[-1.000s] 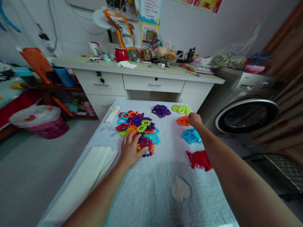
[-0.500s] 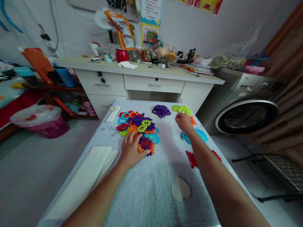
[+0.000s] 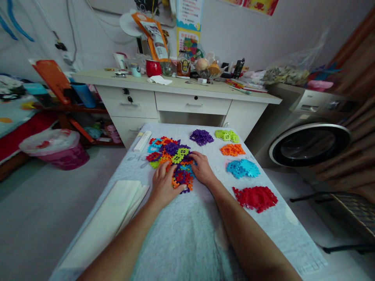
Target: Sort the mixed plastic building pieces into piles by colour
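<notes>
A mixed heap of colourful plastic interlocking pieces point(image 3: 170, 148) lies on the cloth-covered table. My left hand point(image 3: 164, 183) rests on the near side of this heap, fingers spread over red and purple pieces. At the heap's right edge, my right hand point(image 3: 202, 168) touches purple and blue pieces with its fingers apart; its fingertips are partly hidden among them. Single-colour piles lie to the right: purple pieces point(image 3: 201, 137), lime green pieces point(image 3: 227, 136), orange pieces point(image 3: 232, 150), blue pieces point(image 3: 243, 168) and red pieces point(image 3: 256, 198).
A white oblong box point(image 3: 142, 141) lies left of the heap, and folded pale cloth point(image 3: 114, 214) runs along the table's left side. Behind stands a white desk point(image 3: 175, 102) crowded with jars and cups. A washing machine point(image 3: 310, 144) is at right, a lined bin point(image 3: 55, 150) at left.
My right hand has moved left from beside the lime green pile to the mixed heap, uncovering the orange, blue and red piles. My left hand has stayed on the heap.
</notes>
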A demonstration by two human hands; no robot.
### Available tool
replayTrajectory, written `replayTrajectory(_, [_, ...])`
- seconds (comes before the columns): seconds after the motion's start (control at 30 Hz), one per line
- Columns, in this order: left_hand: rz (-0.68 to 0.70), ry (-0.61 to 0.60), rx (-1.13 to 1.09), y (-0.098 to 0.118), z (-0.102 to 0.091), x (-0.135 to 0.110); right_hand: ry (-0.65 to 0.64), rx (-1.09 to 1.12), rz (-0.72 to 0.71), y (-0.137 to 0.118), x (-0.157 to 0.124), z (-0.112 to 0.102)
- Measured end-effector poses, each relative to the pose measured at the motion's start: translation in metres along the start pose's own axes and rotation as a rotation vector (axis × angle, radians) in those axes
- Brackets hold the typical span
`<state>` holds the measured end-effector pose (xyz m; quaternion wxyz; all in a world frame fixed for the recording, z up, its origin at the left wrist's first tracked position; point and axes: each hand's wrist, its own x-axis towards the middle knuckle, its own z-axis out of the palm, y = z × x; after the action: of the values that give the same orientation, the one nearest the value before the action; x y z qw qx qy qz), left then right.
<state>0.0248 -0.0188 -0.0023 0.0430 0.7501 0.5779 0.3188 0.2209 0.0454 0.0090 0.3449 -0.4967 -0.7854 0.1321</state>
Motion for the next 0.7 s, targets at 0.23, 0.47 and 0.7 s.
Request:
replayTrajectory(0.23, [-0.005, -0.004, 0.028, -0.003, 0.002, 0.000, 0.064, 0.083, -0.010, -0.001, -0.003, -0.001])
replayTrajectory(0.47, [-0.042, 0.012, 0.002, -0.002, -0.003, -0.001, 0.099, 0.155, -0.014, -0.005, -0.007, -0.006])
replayTrajectory(0.7, [-0.031, 0.092, -0.058, -0.001, -0.005, -0.002, 0.148, 0.225, -0.031, -0.015, -0.010, -0.008])
